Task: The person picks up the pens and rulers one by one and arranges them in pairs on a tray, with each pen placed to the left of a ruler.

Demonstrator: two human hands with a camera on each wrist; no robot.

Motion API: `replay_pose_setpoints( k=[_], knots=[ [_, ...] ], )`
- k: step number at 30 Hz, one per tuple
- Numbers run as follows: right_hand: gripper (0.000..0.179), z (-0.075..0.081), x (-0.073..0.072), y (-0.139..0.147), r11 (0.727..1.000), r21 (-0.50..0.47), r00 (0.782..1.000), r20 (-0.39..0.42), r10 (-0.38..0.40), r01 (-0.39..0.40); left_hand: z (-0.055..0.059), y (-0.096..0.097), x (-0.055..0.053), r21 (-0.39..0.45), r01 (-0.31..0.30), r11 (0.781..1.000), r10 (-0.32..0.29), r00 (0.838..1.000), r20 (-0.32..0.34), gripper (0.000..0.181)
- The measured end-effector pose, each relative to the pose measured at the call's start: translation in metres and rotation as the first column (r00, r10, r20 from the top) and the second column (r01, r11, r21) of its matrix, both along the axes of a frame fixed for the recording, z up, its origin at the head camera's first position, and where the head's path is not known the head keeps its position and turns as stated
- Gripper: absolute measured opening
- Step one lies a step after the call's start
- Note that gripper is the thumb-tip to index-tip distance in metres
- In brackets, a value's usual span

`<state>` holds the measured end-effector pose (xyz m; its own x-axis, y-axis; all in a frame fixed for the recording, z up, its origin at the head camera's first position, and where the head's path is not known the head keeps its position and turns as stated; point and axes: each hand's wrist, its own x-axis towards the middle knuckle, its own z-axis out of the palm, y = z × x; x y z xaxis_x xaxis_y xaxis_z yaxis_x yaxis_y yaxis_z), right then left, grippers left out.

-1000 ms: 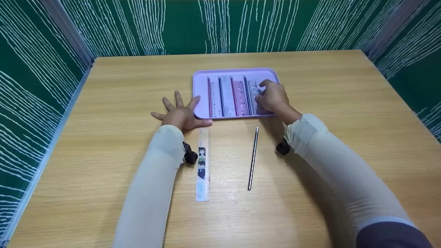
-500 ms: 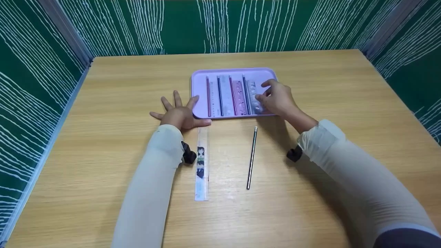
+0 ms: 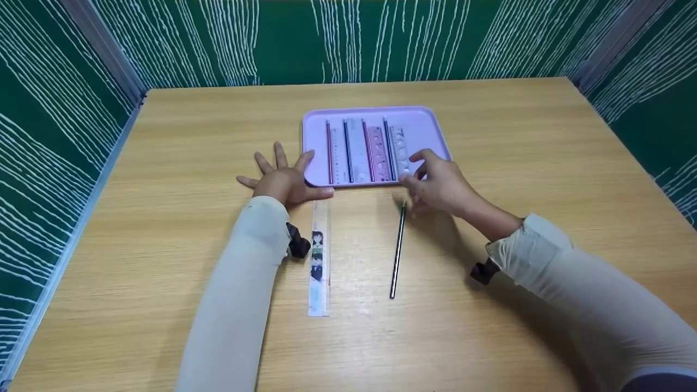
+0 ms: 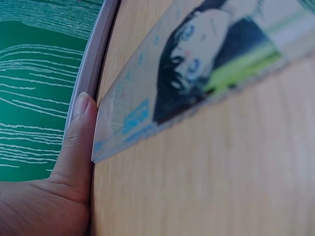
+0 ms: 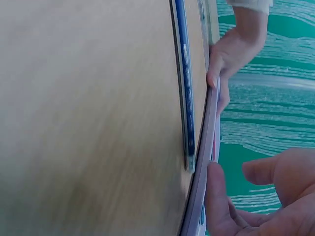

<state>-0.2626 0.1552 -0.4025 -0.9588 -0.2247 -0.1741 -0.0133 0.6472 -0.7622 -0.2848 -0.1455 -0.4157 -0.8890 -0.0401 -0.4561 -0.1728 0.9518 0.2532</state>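
Note:
My left hand has its fingers spread at the front left corner of a lilac tray, thumb along the front edge. Just below that thumb a clear ruler printed with cartoon figures lies on the table; the left wrist view shows the ruler close up. Over the tray's front right edge is my right hand, fingers loosely bent and holding nothing. A dark, shiny pencil lies on the table near it. In the right wrist view the thumb and fingers of my right hand stand apart.
Inside the tray, pencils and rulers alternate in a row: a red pencil at the left, a pink ruler, and a clear patterned ruler at the right end. Green walls with white streaks border the wooden table.
My right hand has come away from the clear patterned ruler at the tray's right end and moved toward me, to the front edge. My left hand has stayed in place.

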Motion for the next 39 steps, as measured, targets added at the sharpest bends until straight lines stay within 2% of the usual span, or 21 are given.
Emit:
replay_pose_setpoints(
  k=[11,18,23,28,39],
  knots=[
    [0.070,-0.006,0.026,-0.002,0.998,-0.039,0.997,0.063,0.050,-0.048,0.000,-0.001,-0.001,-0.003,0.001,1.000,-0.001,1.000,-0.002,0.113],
    [0.081,-0.010,0.041,-0.004,0.987,0.123,0.994,-0.006,0.105,-0.104,-0.001,-0.001,-0.002,0.003,0.002,1.000,-0.002,1.000,-0.002,0.113],
    [0.087,-0.013,0.051,-0.005,0.986,0.107,0.992,0.006,0.129,-0.128,-0.001,-0.001,-0.003,0.003,-0.001,1.000,0.001,1.000,0.003,0.113],
    [0.089,-0.015,0.059,-0.005,0.985,0.095,0.989,-0.017,0.148,-0.145,-0.001,0.000,-0.003,-0.008,0.000,1.000,0.000,1.000,0.015,0.114],
    [0.078,-0.016,0.071,-0.007,0.971,0.154,0.977,-0.076,0.197,-0.184,0.001,0.001,-0.004,-0.035,0.004,0.999,-0.003,0.999,0.035,0.116]
  ],
)
